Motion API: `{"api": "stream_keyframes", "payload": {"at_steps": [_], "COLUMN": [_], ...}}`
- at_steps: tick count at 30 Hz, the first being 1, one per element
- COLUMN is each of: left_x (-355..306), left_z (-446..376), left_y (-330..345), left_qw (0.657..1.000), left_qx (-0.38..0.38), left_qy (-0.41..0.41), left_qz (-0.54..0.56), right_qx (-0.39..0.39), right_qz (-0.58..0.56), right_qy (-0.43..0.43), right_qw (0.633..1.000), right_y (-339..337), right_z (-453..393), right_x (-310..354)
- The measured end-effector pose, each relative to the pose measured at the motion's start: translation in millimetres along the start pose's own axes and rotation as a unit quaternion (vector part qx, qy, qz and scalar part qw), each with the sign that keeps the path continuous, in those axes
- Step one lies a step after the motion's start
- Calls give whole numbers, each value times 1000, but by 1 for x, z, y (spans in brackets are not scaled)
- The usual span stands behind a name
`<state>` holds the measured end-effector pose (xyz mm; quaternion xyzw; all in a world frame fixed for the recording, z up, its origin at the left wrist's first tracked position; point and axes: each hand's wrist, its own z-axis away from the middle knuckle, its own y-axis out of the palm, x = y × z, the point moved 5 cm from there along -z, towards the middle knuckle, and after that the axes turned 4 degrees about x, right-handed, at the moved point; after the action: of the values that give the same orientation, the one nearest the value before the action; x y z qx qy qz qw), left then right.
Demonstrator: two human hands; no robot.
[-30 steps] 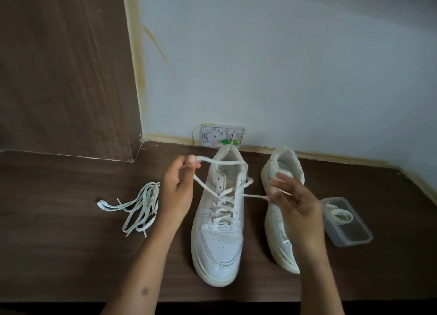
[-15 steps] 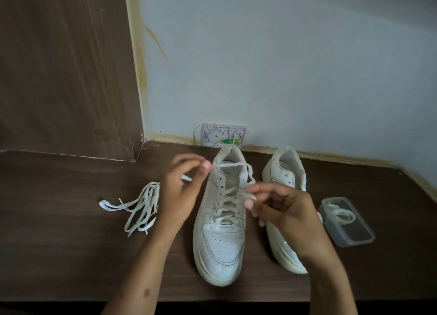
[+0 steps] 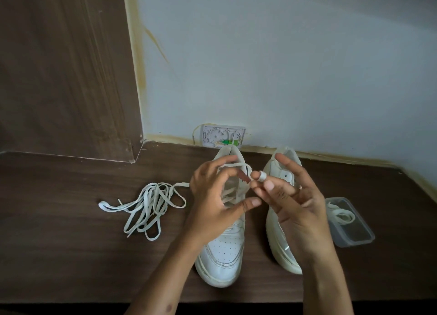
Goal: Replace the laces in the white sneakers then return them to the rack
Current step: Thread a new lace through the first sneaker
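Fingers of both hands meet above the upper eyelets of a white sneaker (image 3: 223, 248) that stands toe-toward-the-viewer on a dark wood-grain tabletop (image 3: 71, 255). On the left hand (image 3: 212, 203) the fingers curl loosely, thumb stretched out to the right; a flat, off-white lace (image 3: 233, 165) runs across the shoe's opening under the fingertips, though whether they actually pinch it cannot be told. On the right hand (image 3: 293, 201) the thumb and forefinger close on the other end of that lace, which is wrapped as a pale band around a fingertip, while the remaining fingers fan upward.

This sneaker is smooth leather with a perforated toe panel, stitched seams and a thick, slightly yellowed rubber sole; its lace criss-crosses the lower eyelets. A second white sneaker (image 3: 281, 239) stands just beside it on the right, partly hidden by the right hand and wrist.

On the left, near the first shoe, a loose pile of flat cream laces (image 3: 146, 205) lies in tangled loops. At the far right sits a clear rectangular plastic container (image 3: 354, 232) with rounded corners, holding another coiled lace. Behind the shoes, a small white wall box (image 3: 222, 136) sits low on a pale painted wall (image 3: 283, 66), and a brown wooden panel (image 3: 59, 66) fills the left.
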<state>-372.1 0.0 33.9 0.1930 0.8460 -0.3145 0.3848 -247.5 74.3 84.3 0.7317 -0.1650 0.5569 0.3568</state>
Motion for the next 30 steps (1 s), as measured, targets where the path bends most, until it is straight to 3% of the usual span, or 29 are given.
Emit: {"api": "stream_keyframes", "payload": {"at_steps": [11,15,20,25,30], "left_x": [-6,4,25,25,10], "left_z": [0,-2,-6,-3,3], "left_y": [-3,-5,-25,-21,4], "left_qw": [999,996,983,996,992], "left_qx": [-21,51,65,42,77], "left_qy": [33,-14,-71,-59,15], "left_qz": [-17,69,155,45,-101], "right_qx": [3,-71,-159,-147,-91], "right_qz": [39,4,-70,-23,-33], "right_qy": [-13,-41,-36,-1,0], "right_qw": [999,997,984,989,995], "right_y": [-5,-19,-48,-47,-34], "right_z": [-1,-3,1,-2,-5], "right_x": [2,2,-6,-11,-13]}}
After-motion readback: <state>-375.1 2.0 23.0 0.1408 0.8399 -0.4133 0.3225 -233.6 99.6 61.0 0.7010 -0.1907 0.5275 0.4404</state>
